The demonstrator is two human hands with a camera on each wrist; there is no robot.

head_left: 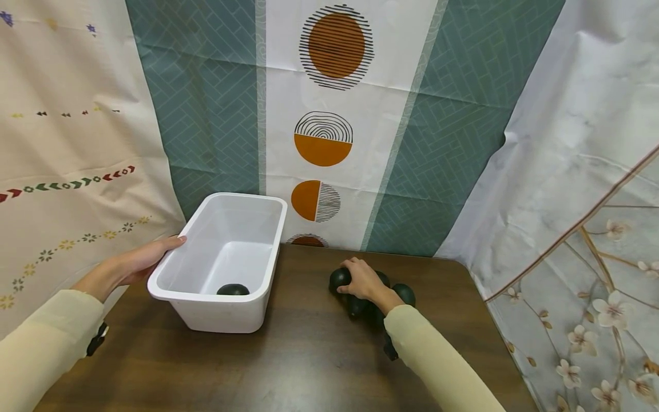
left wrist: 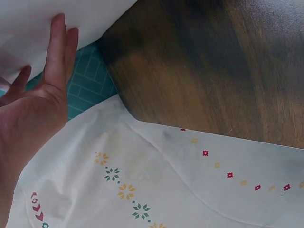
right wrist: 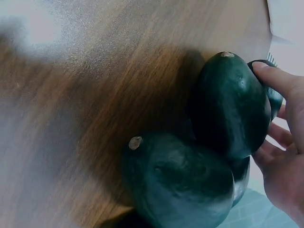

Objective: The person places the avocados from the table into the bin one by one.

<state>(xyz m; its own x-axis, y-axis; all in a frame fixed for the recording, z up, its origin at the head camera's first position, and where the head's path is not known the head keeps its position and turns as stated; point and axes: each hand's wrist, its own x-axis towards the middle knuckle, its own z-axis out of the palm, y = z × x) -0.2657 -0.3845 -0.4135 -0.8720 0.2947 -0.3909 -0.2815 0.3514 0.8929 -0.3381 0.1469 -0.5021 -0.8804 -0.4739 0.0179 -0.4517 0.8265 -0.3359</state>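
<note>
My left hand [head_left: 149, 257] holds the left rim of a white plastic tub [head_left: 229, 315], one digit over the edge and fingers against the outer wall. In the left wrist view the fingers [left wrist: 56, 52] lie nearly straight along that wall. One dark green avocado [head_left: 233, 290] lies inside the tub, near its front. To the right, my right hand [head_left: 362, 280] grips an avocado [head_left: 339, 279] at the far left of a group. Up close, the thumb presses this avocado [right wrist: 274, 97], partly hidden behind a larger avocado [right wrist: 232, 104]. Another avocado [right wrist: 175, 180] sits nearer the wrist.
More avocados [head_left: 404, 294] lie under and beside the right forearm on the brown wooden table [head_left: 309, 355]. Patterned cloths hang close round it: teal and white cloth [head_left: 329, 171] behind, cream cloth [head_left: 77, 171] left, floral cloth [head_left: 582, 257] right.
</note>
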